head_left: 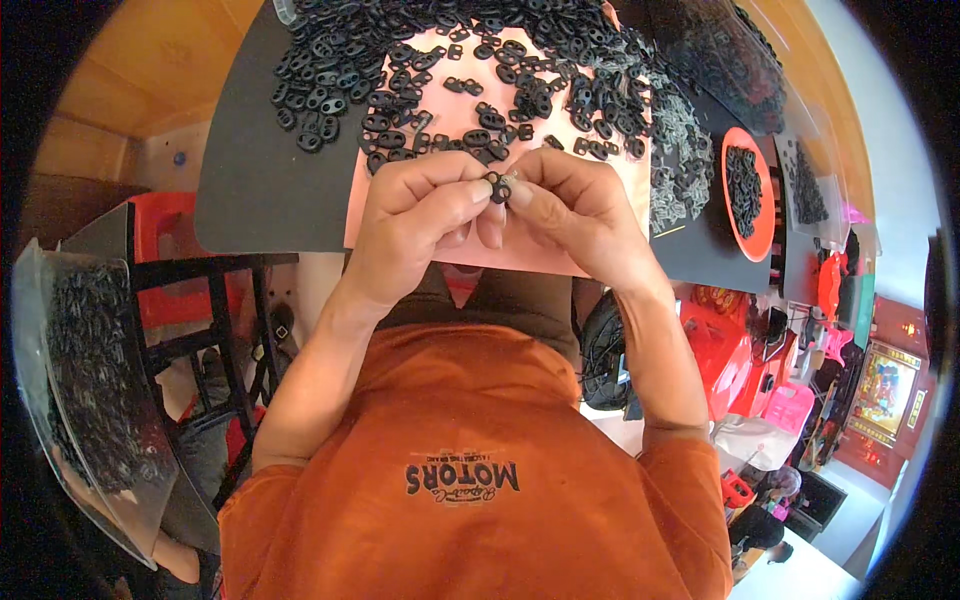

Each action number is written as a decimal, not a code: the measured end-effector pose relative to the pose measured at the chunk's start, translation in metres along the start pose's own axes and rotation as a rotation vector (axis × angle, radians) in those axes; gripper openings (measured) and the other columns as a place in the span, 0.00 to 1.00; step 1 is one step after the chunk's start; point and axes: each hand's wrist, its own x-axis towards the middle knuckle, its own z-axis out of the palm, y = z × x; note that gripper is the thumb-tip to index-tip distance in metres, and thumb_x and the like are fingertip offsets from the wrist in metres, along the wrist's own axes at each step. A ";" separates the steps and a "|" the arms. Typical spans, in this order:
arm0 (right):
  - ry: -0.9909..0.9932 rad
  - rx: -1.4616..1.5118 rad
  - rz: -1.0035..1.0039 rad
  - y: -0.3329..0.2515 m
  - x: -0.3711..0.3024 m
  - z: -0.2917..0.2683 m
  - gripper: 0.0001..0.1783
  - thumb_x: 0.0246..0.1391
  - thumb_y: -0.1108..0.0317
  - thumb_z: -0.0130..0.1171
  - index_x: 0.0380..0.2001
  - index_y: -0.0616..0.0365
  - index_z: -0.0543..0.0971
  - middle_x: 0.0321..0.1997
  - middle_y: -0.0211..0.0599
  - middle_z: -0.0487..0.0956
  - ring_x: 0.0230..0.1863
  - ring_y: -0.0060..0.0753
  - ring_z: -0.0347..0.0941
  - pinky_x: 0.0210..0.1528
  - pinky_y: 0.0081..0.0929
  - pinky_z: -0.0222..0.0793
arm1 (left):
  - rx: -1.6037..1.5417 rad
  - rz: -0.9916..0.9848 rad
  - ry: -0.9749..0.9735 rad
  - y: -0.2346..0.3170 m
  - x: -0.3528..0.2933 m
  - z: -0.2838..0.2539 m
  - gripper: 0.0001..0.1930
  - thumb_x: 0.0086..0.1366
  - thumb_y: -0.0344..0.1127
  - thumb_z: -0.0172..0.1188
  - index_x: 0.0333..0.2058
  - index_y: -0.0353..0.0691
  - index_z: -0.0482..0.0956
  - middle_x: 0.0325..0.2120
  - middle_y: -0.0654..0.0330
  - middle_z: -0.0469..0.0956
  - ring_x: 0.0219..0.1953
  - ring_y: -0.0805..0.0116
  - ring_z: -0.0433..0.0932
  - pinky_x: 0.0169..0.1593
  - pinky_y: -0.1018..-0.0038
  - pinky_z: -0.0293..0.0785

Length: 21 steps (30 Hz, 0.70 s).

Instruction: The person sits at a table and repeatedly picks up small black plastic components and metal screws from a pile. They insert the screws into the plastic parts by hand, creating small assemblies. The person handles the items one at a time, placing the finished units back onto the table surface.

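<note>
In the head view, a person in an orange shirt [480, 400] sits at a dark bench [260, 180], both bare hands meeting over its near edge; the left hand [430, 205] keeps a narrow grip, thumb and fingertip pinching a small black clip [499, 190] with rounded holes; the right hand [565, 205], its grip just as narrow, pinches a tiny pale piece [511, 177] at the clip's right side, largely hidden by the fingertips; the clip is raised above a pink sheet [440, 90] spread on the bench, midway between the two hands; beyond them, loose black clips [487, 118] lie scattered over the sheet, thickening into a dense black heap [330, 75] at the far side; to the right, a mound of grey pieces [683, 150] borders the sheet, near an orange-red tray [769, 215] holding small black parts [742, 185]; a clear bin [720, 60] of dark pieces stands at the upper right; at far left, another clear container [100, 370] holds more dark parts, beside a black metal frame [185, 272] and a red chair [150, 215]; other people [760, 530] appear small at lower right.
</note>
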 end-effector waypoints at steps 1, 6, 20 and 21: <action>-0.026 -0.048 -0.021 0.001 0.000 -0.001 0.09 0.55 0.68 0.54 0.29 0.64 0.75 0.24 0.26 0.74 0.26 0.15 0.67 0.27 0.17 0.64 | 0.014 -0.011 -0.005 0.000 -0.001 0.000 0.10 0.61 0.33 0.48 0.24 0.35 0.74 0.17 0.64 0.73 0.17 0.86 0.60 0.21 0.87 0.54; 0.125 0.134 0.031 -0.009 -0.003 -0.007 0.12 0.56 0.63 0.53 0.25 0.60 0.76 0.17 0.23 0.69 0.20 0.11 0.62 0.21 0.14 0.57 | 0.051 -0.006 -0.018 0.003 0.001 0.002 0.10 0.59 0.32 0.47 0.21 0.36 0.70 0.16 0.65 0.70 0.20 0.81 0.64 0.24 0.83 0.59; 0.093 0.100 0.083 -0.013 -0.006 -0.007 0.14 0.57 0.63 0.51 0.22 0.59 0.76 0.14 0.21 0.68 0.17 0.10 0.59 0.17 0.12 0.50 | 0.120 -0.005 -0.067 -0.001 0.003 0.005 0.10 0.59 0.31 0.46 0.19 0.38 0.66 0.16 0.66 0.67 0.20 0.81 0.64 0.24 0.82 0.59; 0.088 0.104 0.080 -0.012 -0.006 -0.007 0.14 0.57 0.63 0.51 0.22 0.59 0.76 0.14 0.21 0.68 0.17 0.10 0.59 0.17 0.12 0.51 | 0.135 -0.013 -0.075 -0.001 0.003 0.005 0.10 0.58 0.33 0.46 0.20 0.38 0.68 0.16 0.67 0.66 0.20 0.81 0.64 0.24 0.83 0.58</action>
